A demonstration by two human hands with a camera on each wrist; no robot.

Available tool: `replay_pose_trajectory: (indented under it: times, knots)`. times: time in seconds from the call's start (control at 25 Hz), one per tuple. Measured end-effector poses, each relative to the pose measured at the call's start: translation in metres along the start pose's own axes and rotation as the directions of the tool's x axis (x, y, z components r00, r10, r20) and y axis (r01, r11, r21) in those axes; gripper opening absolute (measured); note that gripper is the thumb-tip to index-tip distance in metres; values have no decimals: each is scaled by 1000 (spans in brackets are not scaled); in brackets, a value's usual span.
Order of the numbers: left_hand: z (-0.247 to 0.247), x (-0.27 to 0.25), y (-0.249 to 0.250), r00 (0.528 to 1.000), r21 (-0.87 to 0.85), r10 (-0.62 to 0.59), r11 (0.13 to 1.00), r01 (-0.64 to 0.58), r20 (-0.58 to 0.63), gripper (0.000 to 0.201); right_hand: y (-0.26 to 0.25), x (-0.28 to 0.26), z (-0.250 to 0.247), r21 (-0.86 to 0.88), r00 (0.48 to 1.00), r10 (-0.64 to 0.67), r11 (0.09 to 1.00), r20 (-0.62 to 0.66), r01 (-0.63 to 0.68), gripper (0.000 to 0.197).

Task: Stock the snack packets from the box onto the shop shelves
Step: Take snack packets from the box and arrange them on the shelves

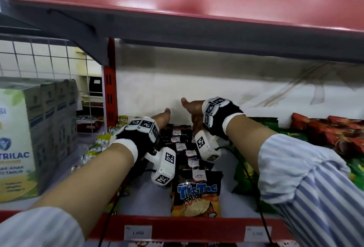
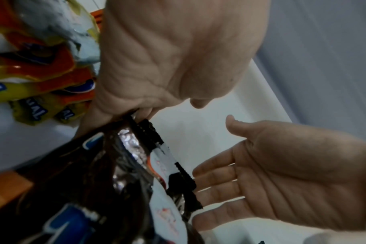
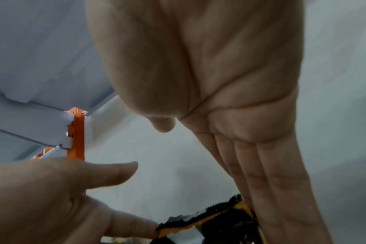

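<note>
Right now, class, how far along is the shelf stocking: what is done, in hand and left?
Done: a file of Tic Tac packets stands on the shelf, front to back. In hand: the left hand touches the rearmost packet's top edge; the right hand is open beside it. Left: the box is out of view, so remaining stock cannot be judged.

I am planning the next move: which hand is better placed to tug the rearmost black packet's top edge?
Probably the left hand: its fingertips touch the rearmost packet at its top seal, while the right hand lies open and flat beside the row.
</note>
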State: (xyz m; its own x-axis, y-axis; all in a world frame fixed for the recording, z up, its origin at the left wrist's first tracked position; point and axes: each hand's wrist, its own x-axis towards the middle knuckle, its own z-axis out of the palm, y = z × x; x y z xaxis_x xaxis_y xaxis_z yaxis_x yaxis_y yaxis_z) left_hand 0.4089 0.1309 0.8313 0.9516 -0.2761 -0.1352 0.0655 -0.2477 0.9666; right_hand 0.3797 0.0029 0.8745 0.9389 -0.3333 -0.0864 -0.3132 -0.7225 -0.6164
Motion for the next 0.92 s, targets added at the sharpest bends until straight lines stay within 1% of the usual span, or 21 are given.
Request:
replay_pose_trajectory:
  times: [0.04, 0.08, 0.12, 0.2, 0.28, 0.36, 0.4, 0.44, 0.48, 0.56, 0.68, 0.8, 0.92]
  knots:
    - [0, 1, 1, 1000, -4, -2, 1000, 2, 5, 55, 0, 1, 4, -49, 999, 28, 998, 42, -25, 70]
    - [1, 3, 1, 1000, -16, 0, 1000, 1, 12, 55, -1, 2, 6, -100, 995, 27, 995, 93, -17, 75]
    - [2, 3, 0, 1000, -4, 5, 1000, -5, 12, 56, -1, 5, 8, -120, 993, 14, 993, 120, 0, 79]
    - [1, 3, -2, 1000, 36, 24, 999, -25, 16, 57, -1, 5, 9, -109, 989, 34, 994, 142, -19, 81]
    - [0, 7, -3, 1000, 55, 24, 998, -25, 13, 58, 5, 10, 9, -59, 993, 26, 998, 116, -19, 76]
    - [0, 11, -5, 1000, 46, 22, 999, -23, 7, 58, 12, 14, 10, -11, 1000, -13, 1000, 28, 14, 67]
    - [2, 13, -6, 1000, 29, 14, 999, -14, 9, 58, 15, 17, 11, 19, 1000, -19, 1000, 11, 19, 66]
    - [3, 14, -6, 1000, 36, 6, 999, -6, 10, 60, 15, 18, 11, 27, 999, -10, 1000, 31, 9, 68]
    - [5, 14, -6, 1000, 38, -10, 999, 9, 18, 63, 14, 18, 11, 27, 997, 22, 999, 77, -24, 72]
    - [7, 18, -6, 999, 24, -29, 999, 28, 24, 66, 11, 19, 10, -24, 988, 48, 999, 144, -45, 80]
    - [5, 14, -5, 997, 14, -60, 998, 59, 45, 70, 13, 21, 9, -14, 988, 36, 999, 149, -34, 82]
    - [-5, 2, 5, 998, 48, -62, 997, 61, 31, 75, 9, 11, -10, 3, 991, 44, 999, 123, -44, 85]
    - [-21, -20, 21, 1000, 14, -27, 1000, 27, 11, 85, -1, -8, -36, 108, 993, 45, 993, 105, -56, 88]
